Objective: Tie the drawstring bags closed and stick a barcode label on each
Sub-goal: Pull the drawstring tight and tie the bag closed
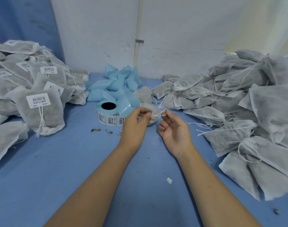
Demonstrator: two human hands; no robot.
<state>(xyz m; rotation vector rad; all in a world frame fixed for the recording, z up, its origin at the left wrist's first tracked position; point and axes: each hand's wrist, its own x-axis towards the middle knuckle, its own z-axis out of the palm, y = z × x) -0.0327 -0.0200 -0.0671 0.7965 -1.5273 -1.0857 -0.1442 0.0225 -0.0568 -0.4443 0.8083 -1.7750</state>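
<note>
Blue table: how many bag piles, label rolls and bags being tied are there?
Bag piles: 2 (labelled pile, unlabelled pile)
Label roll: 1
Bag being tied: 1
Total: 4

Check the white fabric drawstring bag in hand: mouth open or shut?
Shut: left hand grips the bag at its gathered neck, right hand pinches the white cord taut. Knot: cannot tell.

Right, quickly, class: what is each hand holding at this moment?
Left hand: closed, gripping the small bag at its neck.
Right hand: closed, pinching that bag's drawstring.
</note>
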